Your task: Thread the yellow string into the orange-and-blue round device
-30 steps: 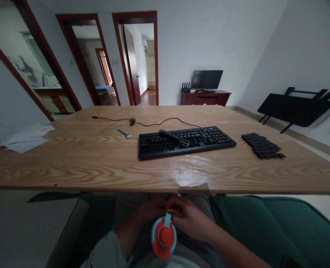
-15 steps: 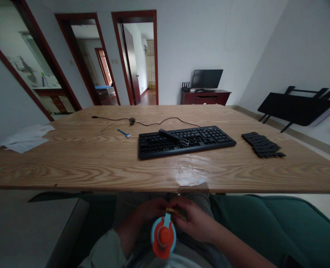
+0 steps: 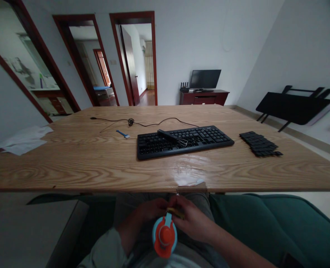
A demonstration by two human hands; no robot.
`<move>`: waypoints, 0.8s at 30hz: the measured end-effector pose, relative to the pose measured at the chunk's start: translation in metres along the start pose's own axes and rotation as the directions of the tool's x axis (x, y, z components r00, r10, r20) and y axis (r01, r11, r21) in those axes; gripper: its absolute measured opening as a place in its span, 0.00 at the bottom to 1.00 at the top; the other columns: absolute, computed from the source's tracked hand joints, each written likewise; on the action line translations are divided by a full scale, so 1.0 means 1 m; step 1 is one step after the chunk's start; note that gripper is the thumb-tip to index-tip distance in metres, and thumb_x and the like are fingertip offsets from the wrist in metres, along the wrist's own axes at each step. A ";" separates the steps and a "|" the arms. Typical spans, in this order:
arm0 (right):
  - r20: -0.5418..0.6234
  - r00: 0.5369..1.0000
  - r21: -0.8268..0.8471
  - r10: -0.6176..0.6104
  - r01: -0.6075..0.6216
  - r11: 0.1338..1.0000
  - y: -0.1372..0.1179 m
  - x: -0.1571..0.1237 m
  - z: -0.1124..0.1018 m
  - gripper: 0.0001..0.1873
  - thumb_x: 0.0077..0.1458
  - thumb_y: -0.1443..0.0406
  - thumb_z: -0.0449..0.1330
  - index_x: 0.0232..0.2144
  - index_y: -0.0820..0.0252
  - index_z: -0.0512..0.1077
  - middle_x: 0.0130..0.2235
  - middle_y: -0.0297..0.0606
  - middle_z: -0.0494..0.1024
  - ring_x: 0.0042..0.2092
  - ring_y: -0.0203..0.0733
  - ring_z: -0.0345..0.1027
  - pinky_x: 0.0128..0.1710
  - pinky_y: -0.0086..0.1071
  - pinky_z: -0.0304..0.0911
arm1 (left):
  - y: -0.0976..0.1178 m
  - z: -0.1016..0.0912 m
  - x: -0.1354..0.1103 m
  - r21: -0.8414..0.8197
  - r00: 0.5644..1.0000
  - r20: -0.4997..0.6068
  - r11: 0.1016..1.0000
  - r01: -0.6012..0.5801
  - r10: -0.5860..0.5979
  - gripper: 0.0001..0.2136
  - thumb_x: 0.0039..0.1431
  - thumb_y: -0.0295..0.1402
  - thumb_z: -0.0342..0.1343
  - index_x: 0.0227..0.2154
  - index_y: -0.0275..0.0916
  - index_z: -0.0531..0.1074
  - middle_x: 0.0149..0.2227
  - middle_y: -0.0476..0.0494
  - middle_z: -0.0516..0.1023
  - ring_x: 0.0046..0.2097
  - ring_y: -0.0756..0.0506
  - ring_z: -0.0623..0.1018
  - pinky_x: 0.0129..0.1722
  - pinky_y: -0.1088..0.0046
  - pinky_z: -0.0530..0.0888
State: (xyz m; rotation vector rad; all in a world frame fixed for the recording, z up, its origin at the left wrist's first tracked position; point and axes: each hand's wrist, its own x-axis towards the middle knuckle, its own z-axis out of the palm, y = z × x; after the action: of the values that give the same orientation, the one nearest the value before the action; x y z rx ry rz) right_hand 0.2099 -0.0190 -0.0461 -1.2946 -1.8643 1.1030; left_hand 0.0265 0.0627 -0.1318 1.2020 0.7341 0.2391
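Observation:
Below the table edge, over my lap, my left hand (image 3: 154,208) and my right hand (image 3: 191,219) meet with bent fingers. The right fingers close on a thin yellowish-brown piece (image 3: 176,213) whose kind I cannot make out. My left fingertips are pressed close beside it; what they hold is hidden. Just under the hands is a bottle-like object with an orange and light-blue top (image 3: 165,235), close to my body. On the table lies a black keyboard (image 3: 184,143), some keys gone, with a dark-handled wire tool (image 3: 169,136) across it.
Right of the keyboard lie black keycaps (image 3: 260,144) in rows. A small blue brush (image 3: 123,134) and the keyboard's cable (image 3: 159,123) lie on the wooden table (image 3: 98,167). White tissues (image 3: 25,139) are at the left. Green seat cushions (image 3: 254,219) flank my lap.
The view has shifted slightly. My hands stay together in my lap, with small finger movements around the yellowish-brown piece. Nothing on the table has moved.

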 end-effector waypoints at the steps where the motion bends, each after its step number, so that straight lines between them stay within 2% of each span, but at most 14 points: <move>1: 0.009 1.000 -0.007 -0.010 0.010 1.000 0.000 0.000 -0.001 0.09 0.51 0.70 0.59 0.38 0.59 0.70 0.40 0.38 0.74 0.42 0.40 0.68 0.43 0.33 0.62 | 0.001 -0.001 0.001 0.007 1.000 0.001 1.000 -0.002 0.002 0.10 0.36 0.33 0.65 0.26 0.36 0.78 0.27 0.48 0.75 0.30 0.48 0.68 0.36 0.69 0.66; 6: 0.023 0.997 -0.060 -0.074 0.076 0.995 0.001 0.001 -0.003 0.10 0.51 0.69 0.60 0.38 0.58 0.73 0.42 0.39 0.76 0.45 0.43 0.68 0.46 0.35 0.62 | 0.007 -0.001 -0.001 0.062 1.000 -0.009 0.998 0.005 -0.004 0.10 0.36 0.29 0.64 0.27 0.36 0.79 0.29 0.47 0.76 0.32 0.47 0.69 0.37 0.69 0.67; 10: 0.039 0.990 -0.112 -0.135 0.138 0.984 0.000 -0.002 -0.003 0.07 0.52 0.69 0.60 0.35 0.58 0.75 0.39 0.38 0.78 0.45 0.43 0.69 0.48 0.36 0.61 | 0.009 0.004 -0.004 0.131 1.000 0.015 0.991 0.019 -0.021 0.10 0.36 0.30 0.64 0.27 0.37 0.79 0.27 0.50 0.75 0.30 0.48 0.67 0.35 0.71 0.66; 14: 0.086 0.980 -0.143 -0.179 0.190 0.971 -0.005 -0.011 -0.006 0.07 0.52 0.69 0.60 0.34 0.57 0.76 0.38 0.36 0.78 0.44 0.41 0.69 0.47 0.34 0.61 | 0.013 0.009 -0.009 0.222 0.996 0.084 0.975 -0.009 -0.010 0.10 0.37 0.34 0.64 0.25 0.37 0.77 0.26 0.51 0.73 0.30 0.48 0.67 0.32 0.73 0.64; 18: 0.121 0.974 -0.099 -0.193 0.205 0.974 -0.007 -0.027 -0.009 0.08 0.51 0.70 0.60 0.35 0.58 0.75 0.37 0.36 0.78 0.42 0.38 0.70 0.44 0.31 0.62 | 0.018 0.012 -0.016 0.364 0.975 0.221 0.926 -0.102 0.020 0.13 0.43 0.42 0.62 0.23 0.35 0.76 0.21 0.53 0.65 0.27 0.51 0.61 0.29 0.74 0.59; 21: 0.089 0.983 -0.092 -0.161 0.169 0.981 -0.003 -0.036 -0.005 0.07 0.52 0.70 0.58 0.35 0.58 0.74 0.36 0.35 0.77 0.39 0.37 0.70 0.40 0.29 0.63 | 0.019 0.013 -0.021 0.349 0.967 0.246 0.925 -0.150 0.064 0.17 0.47 0.48 0.62 0.28 0.35 0.78 0.23 0.52 0.67 0.28 0.50 0.62 0.30 0.73 0.60; 24: 0.037 0.974 -0.078 -0.223 0.225 0.971 0.006 -0.037 0.006 0.10 0.49 0.72 0.58 0.36 0.58 0.72 0.36 0.35 0.77 0.38 0.37 0.69 0.40 0.29 0.63 | 0.016 0.014 -0.023 0.267 0.976 0.205 0.954 -0.133 0.079 0.19 0.44 0.50 0.64 0.29 0.36 0.79 0.24 0.50 0.70 0.29 0.49 0.64 0.32 0.73 0.61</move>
State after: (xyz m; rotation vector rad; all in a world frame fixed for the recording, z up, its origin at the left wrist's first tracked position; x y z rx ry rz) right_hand 0.2204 -0.0547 -0.0546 -1.0842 -2.0379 0.9388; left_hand 0.0206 0.0456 -0.1063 1.5137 0.5458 0.1072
